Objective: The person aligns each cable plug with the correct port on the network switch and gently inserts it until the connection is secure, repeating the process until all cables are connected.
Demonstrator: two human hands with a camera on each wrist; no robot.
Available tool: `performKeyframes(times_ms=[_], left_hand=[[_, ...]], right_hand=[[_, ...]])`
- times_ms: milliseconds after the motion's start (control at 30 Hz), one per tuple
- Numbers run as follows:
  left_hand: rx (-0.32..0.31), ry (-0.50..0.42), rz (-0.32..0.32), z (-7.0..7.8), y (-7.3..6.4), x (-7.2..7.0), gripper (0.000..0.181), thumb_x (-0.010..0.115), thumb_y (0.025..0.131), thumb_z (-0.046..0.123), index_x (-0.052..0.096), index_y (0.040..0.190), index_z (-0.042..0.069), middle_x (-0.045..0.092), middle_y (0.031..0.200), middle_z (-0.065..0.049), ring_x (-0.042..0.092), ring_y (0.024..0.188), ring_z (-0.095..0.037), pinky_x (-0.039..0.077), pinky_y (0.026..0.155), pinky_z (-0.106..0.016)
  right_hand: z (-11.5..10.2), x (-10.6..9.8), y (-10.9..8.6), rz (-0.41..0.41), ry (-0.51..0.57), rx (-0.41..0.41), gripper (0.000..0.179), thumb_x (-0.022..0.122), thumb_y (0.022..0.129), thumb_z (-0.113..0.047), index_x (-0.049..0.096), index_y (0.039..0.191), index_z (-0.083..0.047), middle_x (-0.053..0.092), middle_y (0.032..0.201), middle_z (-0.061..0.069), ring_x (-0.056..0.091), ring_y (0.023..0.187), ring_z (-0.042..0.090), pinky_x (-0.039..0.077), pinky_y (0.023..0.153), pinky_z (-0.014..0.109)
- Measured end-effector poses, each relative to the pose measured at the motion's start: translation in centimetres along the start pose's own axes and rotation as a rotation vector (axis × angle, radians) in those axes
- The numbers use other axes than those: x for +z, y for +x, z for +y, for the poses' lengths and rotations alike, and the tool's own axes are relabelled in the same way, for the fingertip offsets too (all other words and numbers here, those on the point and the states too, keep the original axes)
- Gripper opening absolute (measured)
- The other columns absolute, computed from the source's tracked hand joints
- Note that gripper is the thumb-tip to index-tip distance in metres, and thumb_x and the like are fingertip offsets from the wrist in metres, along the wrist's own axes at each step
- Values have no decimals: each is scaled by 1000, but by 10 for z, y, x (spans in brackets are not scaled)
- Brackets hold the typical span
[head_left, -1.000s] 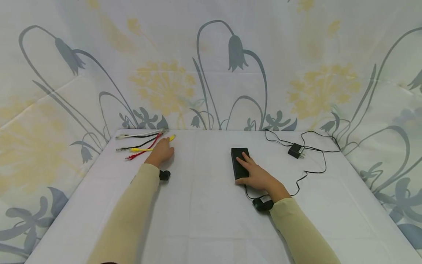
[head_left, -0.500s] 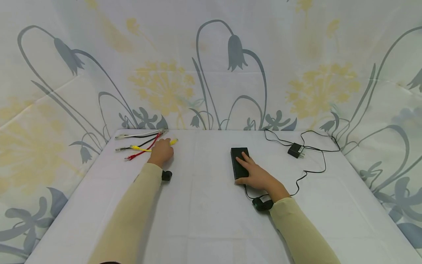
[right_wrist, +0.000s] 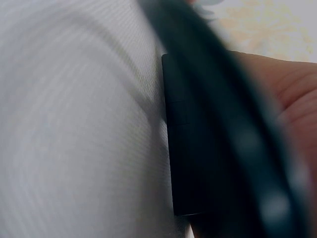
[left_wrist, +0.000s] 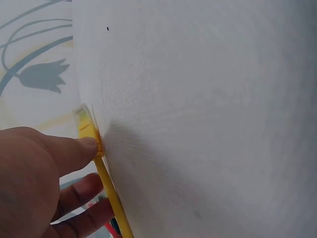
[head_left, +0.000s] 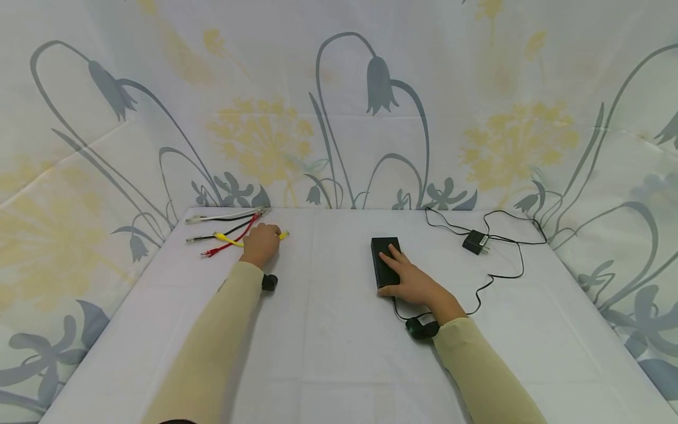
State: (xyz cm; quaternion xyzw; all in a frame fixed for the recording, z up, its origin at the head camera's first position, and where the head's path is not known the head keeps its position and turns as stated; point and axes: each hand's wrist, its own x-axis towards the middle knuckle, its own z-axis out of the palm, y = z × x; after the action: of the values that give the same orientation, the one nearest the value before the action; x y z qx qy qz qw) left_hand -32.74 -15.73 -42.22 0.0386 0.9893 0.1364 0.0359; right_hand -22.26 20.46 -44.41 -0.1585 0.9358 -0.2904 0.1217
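My left hand [head_left: 262, 246] pinches a yellow network cable [left_wrist: 113, 194] just behind its clear plug [left_wrist: 81, 113]. In the left wrist view the thumb lies on the yellow plug boot, with two other fingers behind the cable. On the right, my right hand [head_left: 413, 284] rests with spread fingers on a flat black box [head_left: 382, 262]. Its thumb lies at the box's near end. A thin black cord [head_left: 396, 307] comes from that end. In the right wrist view a blurred dark cord [right_wrist: 233, 124] crosses in front of the black box and hides part of it.
Several more cables lie at the back left of the white table [head_left: 328, 330], among them a red cable [head_left: 217, 250] and a white cable [head_left: 225, 215]. A black power adapter [head_left: 475, 242] with looping cord lies at the back right. A patterned curtain [head_left: 339, 118] rises behind.
The left hand has shifted slightly right and toward the person, drawing the yellow cable along with it. The right hand and black box have stayed in place.
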Motion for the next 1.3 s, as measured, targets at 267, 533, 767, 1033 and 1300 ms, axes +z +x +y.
performKeyframes(times_ms=[267,533,767,1033,1300], left_hand=[[29,22,7,-1,1,2,27,48,96,10,61,116,-2,61,113,-21,59,105,-39,49,88,-53],[38,-95,50,-2,-3,1,24,53,94,17,52,111,1,65,102,-19,62,87,-32,49,79,-44],[56,-166,47,-3,-4,-2,21,54,95,15,50,110,1,64,103,-19,60,86,-29,49,81,-42],[102,-237,70,-5,-1,0,18,56,97,13,55,111,3,65,106,-17,59,97,-30,48,90,-44],[175,-292,143,-5,-1,1,25,64,93,14,60,114,3,69,106,-17,63,101,-33,49,92,-45]], right_hand=[[-1,0,0,-3,4,-1,91,71,85,-45,19,156,-21,-3,165,7,7,149,42,22,113,63],[-1,-1,-1,8,-2,-5,91,70,85,-45,19,156,-20,-2,165,7,7,149,42,21,113,64],[-1,-1,-1,12,2,-2,90,71,85,-46,20,156,-21,-2,165,6,7,149,41,21,113,64],[0,0,-1,14,-4,-4,90,71,85,-46,21,156,-21,-1,165,7,9,149,41,22,113,64],[-1,-1,-1,14,0,-9,90,71,85,-45,21,156,-20,-1,165,8,9,148,42,22,112,64]])
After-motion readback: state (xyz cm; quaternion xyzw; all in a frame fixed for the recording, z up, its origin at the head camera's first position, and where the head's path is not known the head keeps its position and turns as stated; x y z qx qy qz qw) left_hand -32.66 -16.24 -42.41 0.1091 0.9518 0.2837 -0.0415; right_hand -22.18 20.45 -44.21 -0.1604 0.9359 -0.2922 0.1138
